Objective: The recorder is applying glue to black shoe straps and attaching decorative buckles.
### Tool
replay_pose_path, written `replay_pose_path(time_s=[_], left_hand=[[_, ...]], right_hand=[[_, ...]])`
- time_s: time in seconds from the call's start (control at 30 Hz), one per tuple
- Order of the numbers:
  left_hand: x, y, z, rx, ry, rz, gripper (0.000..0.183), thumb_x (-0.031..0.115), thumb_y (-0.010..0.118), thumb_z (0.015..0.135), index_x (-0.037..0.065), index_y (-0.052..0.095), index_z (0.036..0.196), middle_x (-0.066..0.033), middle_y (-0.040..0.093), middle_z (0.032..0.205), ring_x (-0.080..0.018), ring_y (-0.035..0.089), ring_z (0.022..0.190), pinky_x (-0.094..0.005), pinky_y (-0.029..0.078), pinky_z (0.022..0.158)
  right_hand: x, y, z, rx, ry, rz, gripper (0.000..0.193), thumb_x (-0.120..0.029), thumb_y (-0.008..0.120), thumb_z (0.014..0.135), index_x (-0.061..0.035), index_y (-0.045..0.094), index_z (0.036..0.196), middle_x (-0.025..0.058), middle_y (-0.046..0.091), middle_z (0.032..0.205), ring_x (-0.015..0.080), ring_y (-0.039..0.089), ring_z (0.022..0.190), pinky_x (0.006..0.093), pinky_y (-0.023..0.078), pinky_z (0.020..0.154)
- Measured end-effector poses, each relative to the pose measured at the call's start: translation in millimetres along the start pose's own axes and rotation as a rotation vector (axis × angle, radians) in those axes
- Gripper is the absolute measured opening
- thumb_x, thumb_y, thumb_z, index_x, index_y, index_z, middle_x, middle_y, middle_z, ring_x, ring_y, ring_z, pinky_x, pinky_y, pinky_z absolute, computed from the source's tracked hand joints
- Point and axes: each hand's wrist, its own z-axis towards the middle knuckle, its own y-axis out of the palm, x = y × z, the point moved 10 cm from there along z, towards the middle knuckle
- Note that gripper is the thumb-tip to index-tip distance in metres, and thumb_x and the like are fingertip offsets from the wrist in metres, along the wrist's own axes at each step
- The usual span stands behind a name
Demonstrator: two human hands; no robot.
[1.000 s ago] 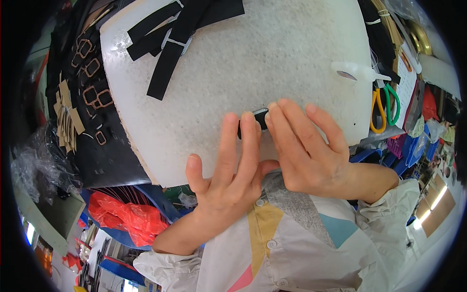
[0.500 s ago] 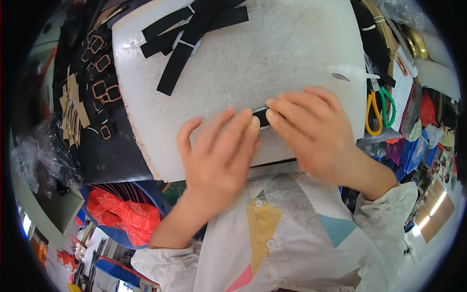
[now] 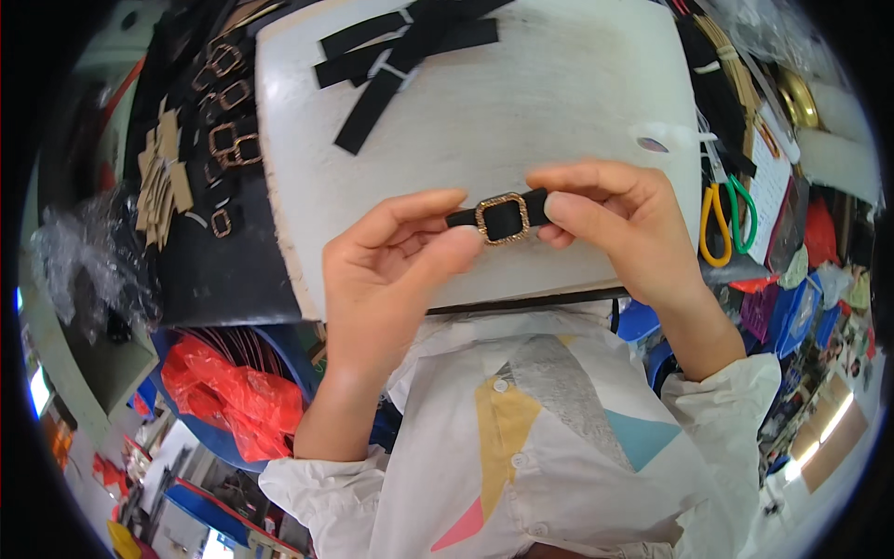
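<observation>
Both hands hold one black strap above the near part of the white board. A squarish gold buckle frame with a textured rim sits around the strap's middle, its decorated face up. My left hand pinches the strap's left end between thumb and fingers, close beside the buckle. The right end is gripped by my right hand, thumb on top. Farther up the board lie several black straps crossed over one another, some with pale buckle bars on them.
Several gold buckle frames rest on the black surface at left, next to a bundle of tan card strips. Scissors with yellow and green handles are at right. A red plastic bag fills a blue bin below left.
The buckled strap has turned over: the pale back side showed before, and now the gold face is up. My hands have moved slightly apart along it. The view has shifted a little.
</observation>
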Motion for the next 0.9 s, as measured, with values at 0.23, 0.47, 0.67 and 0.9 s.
replay_pose_path(time_s=[0.23, 0.47, 0.67, 0.9], left_hand=[[33, -92, -8, 0.31, 0.272, 0.104, 0.019, 0.003, 0.07, 0.089, -0.004, 0.069, 0.108, -0.0048, 0.07, 0.089, -0.0086, 0.063, 0.08, -0.0219, 0.05, 0.073], [72, -179, -9, 0.846, 0.556, 1.135, 0.027, 0.018, 0.077, 0.082, 0.003, 0.071, 0.104, -0.0091, 0.066, 0.092, -0.0217, 0.059, 0.086, -0.033, 0.047, 0.078], [82, -37, 14, 0.532, 0.843, 1.296, 0.024, 0.017, 0.079, 0.078, 0.004, 0.07, 0.097, -0.0076, 0.064, 0.094, -0.0273, 0.058, 0.09, -0.0387, 0.045, 0.076], [49, -23, 31, 0.279, 0.485, 0.678, 0.016, 0.005, 0.072, 0.086, 0.0, 0.069, 0.101, -0.0065, 0.065, 0.08, -0.0156, 0.063, 0.073, -0.0295, 0.049, 0.064]], right_hand=[[-20, 4, -25, 0.113, -0.357, -0.358, 0.028, 0.002, 0.067, 0.088, 0.0035, 0.067, 0.116, 0.0109, 0.069, 0.101, 0.0148, 0.066, 0.093, 0.0265, 0.053, 0.083], [-18, -69, -51, 0.402, -0.471, -0.495, 0.01, 0.004, 0.069, 0.086, 0.0004, 0.062, 0.092, 0.0006, 0.056, 0.08, 0.0079, 0.054, 0.073, 0.021, 0.045, 0.072], [-33, -101, -52, 0.691, -0.69, -0.536, 0.041, 0.003, 0.078, 0.077, -0.0023, 0.057, 0.113, 0.0051, 0.062, 0.106, 0.0131, 0.058, 0.094, 0.027, 0.046, 0.082], [-30, -91, -31, 0.575, -0.504, -0.472, 0.042, 0.0, 0.075, 0.082, 0.0001, 0.064, 0.122, 0.0095, 0.069, 0.113, 0.0151, 0.062, 0.106, 0.0279, 0.045, 0.096]])
